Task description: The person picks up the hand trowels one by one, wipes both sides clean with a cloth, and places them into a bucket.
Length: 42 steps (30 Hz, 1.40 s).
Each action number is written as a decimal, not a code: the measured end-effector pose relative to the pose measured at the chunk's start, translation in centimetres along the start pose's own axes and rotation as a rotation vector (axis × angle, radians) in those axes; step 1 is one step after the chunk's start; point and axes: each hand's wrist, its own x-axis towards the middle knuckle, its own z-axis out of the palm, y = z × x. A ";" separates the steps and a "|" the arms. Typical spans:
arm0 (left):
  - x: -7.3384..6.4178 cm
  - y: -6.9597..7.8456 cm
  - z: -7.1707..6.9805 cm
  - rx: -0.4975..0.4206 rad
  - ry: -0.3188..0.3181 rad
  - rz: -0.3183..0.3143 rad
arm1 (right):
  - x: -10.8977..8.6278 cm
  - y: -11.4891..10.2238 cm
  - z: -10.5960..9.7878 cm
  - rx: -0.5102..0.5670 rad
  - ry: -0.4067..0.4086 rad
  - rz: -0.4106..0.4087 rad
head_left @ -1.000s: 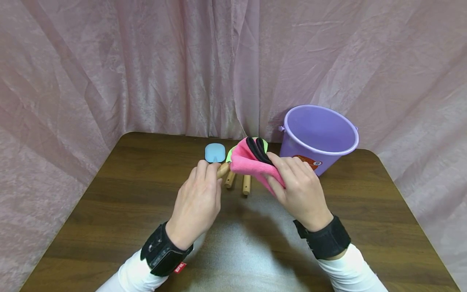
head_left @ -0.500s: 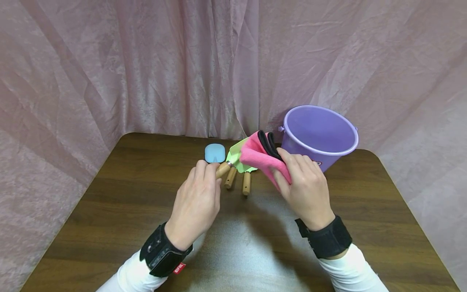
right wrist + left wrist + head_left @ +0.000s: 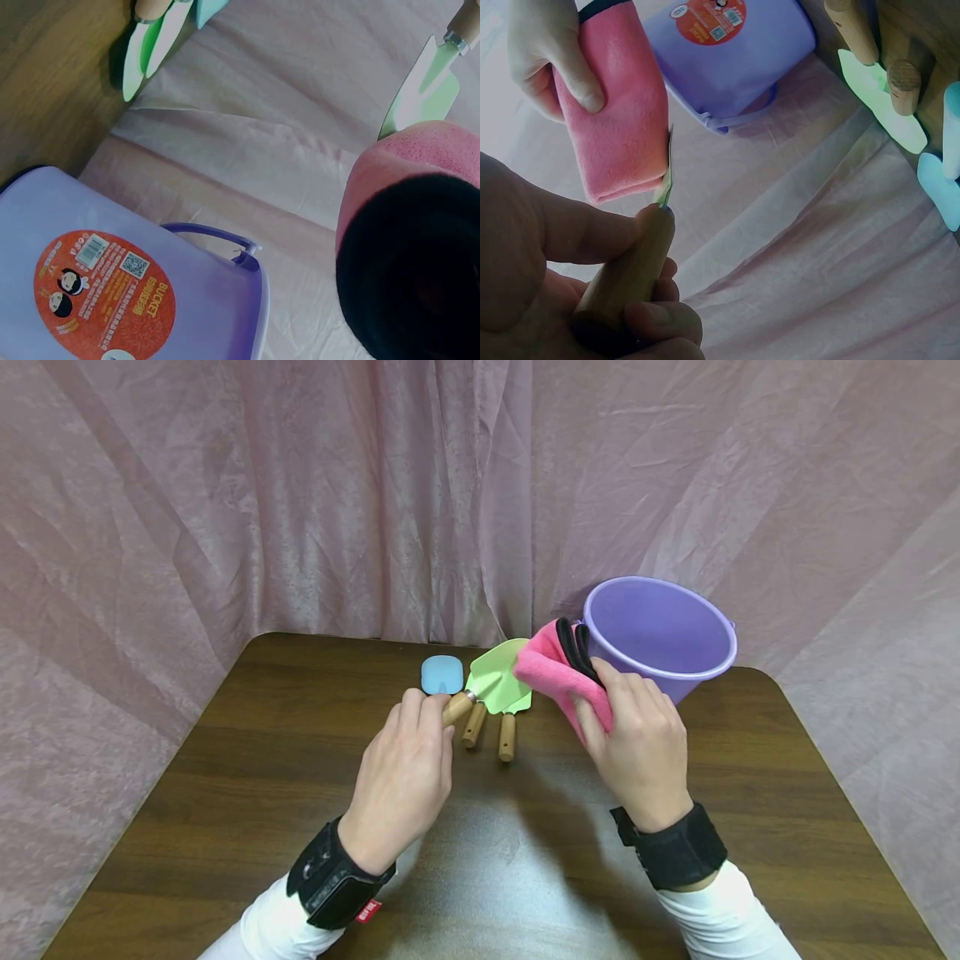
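My left hand [image 3: 401,777] grips the wooden handle [image 3: 634,262] of a small garden trowel. Its light green blade [image 3: 497,668] points up and to the right over the table. A folded pink cloth [image 3: 558,670] with black edging is pinched between the thumb and fingers of my right hand [image 3: 637,743]. The cloth [image 3: 622,112] overlaps the blade tip in view; whether they touch I cannot tell. In the right wrist view the trowel blade [image 3: 424,90] shows beyond the cloth, and the black edge fills the near corner.
A purple bucket [image 3: 652,627] stands at the table's back right, close to my right hand. Wooden-handled green tools [image 3: 507,739] lie beneath the held trowel. Beside them lies a light blue tool [image 3: 442,675]. A pink curtain [image 3: 390,510] hangs behind the brown table [image 3: 285,735].
My right hand has drawn the cloth to the right and slightly up, toward the bucket, uncovering the green blade. The left hand, gripping the trowel, has hardly moved.
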 end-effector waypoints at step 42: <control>0.0 0.0 -0.1 0.014 -0.022 -0.008 | -0.2 -1.3 -0.4 0.295 -0.216 0.028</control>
